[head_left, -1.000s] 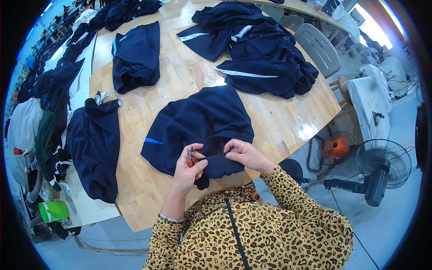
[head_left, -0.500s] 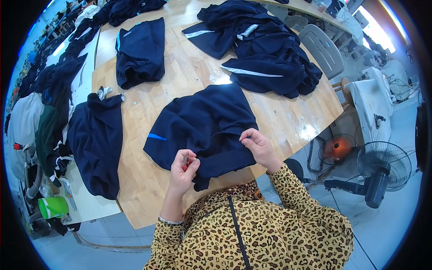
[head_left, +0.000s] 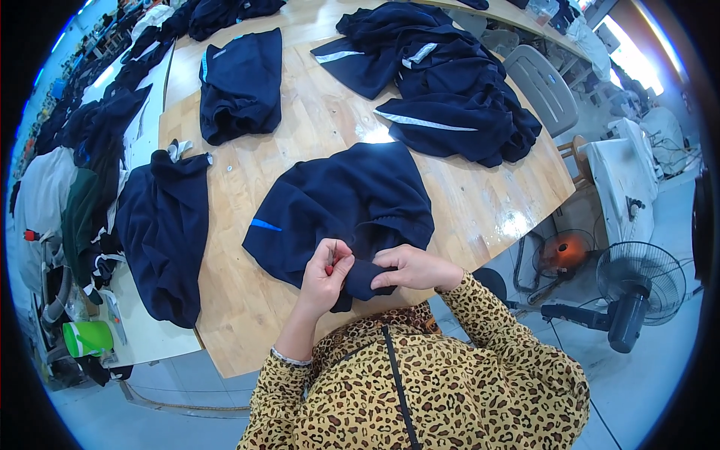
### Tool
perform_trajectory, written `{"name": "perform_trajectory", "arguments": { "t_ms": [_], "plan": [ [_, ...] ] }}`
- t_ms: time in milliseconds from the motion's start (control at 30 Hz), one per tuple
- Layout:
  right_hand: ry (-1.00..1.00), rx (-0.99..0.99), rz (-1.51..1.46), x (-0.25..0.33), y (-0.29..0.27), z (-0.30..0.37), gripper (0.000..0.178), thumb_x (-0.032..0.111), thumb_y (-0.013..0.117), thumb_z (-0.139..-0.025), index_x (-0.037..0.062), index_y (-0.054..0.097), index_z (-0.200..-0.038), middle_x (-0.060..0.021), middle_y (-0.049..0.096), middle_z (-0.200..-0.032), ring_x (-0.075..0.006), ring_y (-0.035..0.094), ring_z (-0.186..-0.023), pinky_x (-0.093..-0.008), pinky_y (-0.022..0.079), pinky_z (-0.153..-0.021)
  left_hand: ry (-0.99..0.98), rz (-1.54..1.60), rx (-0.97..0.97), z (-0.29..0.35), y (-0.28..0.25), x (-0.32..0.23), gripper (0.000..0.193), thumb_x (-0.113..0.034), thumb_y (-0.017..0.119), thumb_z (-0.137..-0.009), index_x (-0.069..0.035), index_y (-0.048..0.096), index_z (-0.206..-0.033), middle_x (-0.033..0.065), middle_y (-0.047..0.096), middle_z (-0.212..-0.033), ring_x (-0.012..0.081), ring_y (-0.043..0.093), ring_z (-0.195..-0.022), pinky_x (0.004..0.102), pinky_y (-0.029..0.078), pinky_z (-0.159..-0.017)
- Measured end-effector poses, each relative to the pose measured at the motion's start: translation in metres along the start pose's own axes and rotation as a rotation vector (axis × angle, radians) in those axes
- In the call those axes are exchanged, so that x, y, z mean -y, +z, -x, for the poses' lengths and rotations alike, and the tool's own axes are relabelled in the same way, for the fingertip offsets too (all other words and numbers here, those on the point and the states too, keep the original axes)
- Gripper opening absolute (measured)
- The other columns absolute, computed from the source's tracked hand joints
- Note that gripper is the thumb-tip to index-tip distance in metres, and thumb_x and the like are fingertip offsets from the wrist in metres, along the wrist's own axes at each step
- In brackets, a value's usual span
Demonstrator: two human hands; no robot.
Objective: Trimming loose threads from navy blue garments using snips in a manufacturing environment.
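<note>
A navy blue garment (head_left: 337, 187) with a bright blue stripe lies on the wooden table in front of me, its near edge lifted off the tabletop. My left hand (head_left: 325, 276) is closed at this edge, pinching the cloth. Something small and red (head_left: 328, 269) shows between its fingers; most of it is hidden. Close beside it, my right hand (head_left: 411, 268) grips a folded part of the same edge between thumb and fingers.
Folded navy garments lie at the table's left edge (head_left: 165, 232) and far left (head_left: 244, 86). A heap of navy garments (head_left: 465, 90) with white stripes sits at the far right. Right of the table are a grey chair (head_left: 541, 90) and a fan (head_left: 637, 289); lower left, a green bucket (head_left: 88, 339).
My right hand has moved left and now grips the cloth close to my left hand. The left hand has shifted slightly up and right. The garment's near edge is bunched between them.
</note>
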State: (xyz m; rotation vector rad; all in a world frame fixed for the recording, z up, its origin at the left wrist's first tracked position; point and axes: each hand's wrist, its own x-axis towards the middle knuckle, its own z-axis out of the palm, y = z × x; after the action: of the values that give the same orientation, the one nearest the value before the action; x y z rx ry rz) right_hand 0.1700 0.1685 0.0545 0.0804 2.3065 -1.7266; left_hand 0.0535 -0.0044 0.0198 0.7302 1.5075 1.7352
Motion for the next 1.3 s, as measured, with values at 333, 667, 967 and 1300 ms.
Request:
{"name": "perform_trajectory", "arguments": {
  "t_ms": [333, 667, 967, 1300],
  "plan": [
    [-0.367, -0.212, -0.217, -0.019, 0.012, -0.003, 0.020, 0.004, 0.063, -0.080, 0.0040, 0.064, -0.100, -0.0023, 0.058, -0.108, -0.0202, 0.045, -0.109, -0.0319, 0.036, -0.096, -0.310, 0.360, -0.064, 0.007, 0.018, 0.000, 0.011, -0.013, 0.063, -0.088, -0.008, 0.055, -0.095, -0.0060, 0.052, -0.068, 0.0014, 0.042, -0.047, 0.0161, 0.032, -0.042],
    [-0.306, -0.205, -0.266, -0.034, 0.016, 0.002, 0.018, 0.009, 0.064, -0.082, 0.0029, 0.064, -0.099, -0.0015, 0.060, -0.099, -0.0212, 0.046, -0.106, -0.0329, 0.036, -0.093, 0.233, -0.456, 0.032, 0.001, 0.013, -0.032, 0.005, -0.001, 0.067, -0.079, 0.000, 0.066, -0.083, 0.0044, 0.061, -0.081, 0.0099, 0.057, -0.066, 0.0212, 0.045, -0.058],
    [-0.252, -0.045, -0.219, -0.038, 0.010, 0.003, 0.019, 0.011, 0.065, -0.082, 0.0011, 0.064, -0.098, -0.0050, 0.058, -0.100, -0.0179, 0.046, -0.100, -0.0315, 0.037, -0.090, 0.595, -1.009, 0.322, -0.010, 0.013, -0.048, 0.013, -0.002, 0.068, -0.070, -0.002, 0.058, -0.077, 0.0074, 0.056, -0.078, 0.0210, 0.057, -0.060, 0.0283, 0.046, -0.052],
    [-0.126, 0.010, -0.582, -0.037, 0.006, 0.006, 0.014, 0.006, 0.059, -0.086, -0.0022, 0.063, -0.096, -0.0035, 0.056, -0.096, -0.0148, 0.049, -0.096, -0.0276, 0.039, -0.087, 0.001, -0.289, 0.280, -0.024, -0.002, -0.019, 0.003, -0.002, 0.063, -0.081, 0.000, 0.059, -0.080, 0.0019, 0.056, -0.076, 0.0081, 0.050, -0.059, 0.0235, 0.042, -0.054]
  ]
}}
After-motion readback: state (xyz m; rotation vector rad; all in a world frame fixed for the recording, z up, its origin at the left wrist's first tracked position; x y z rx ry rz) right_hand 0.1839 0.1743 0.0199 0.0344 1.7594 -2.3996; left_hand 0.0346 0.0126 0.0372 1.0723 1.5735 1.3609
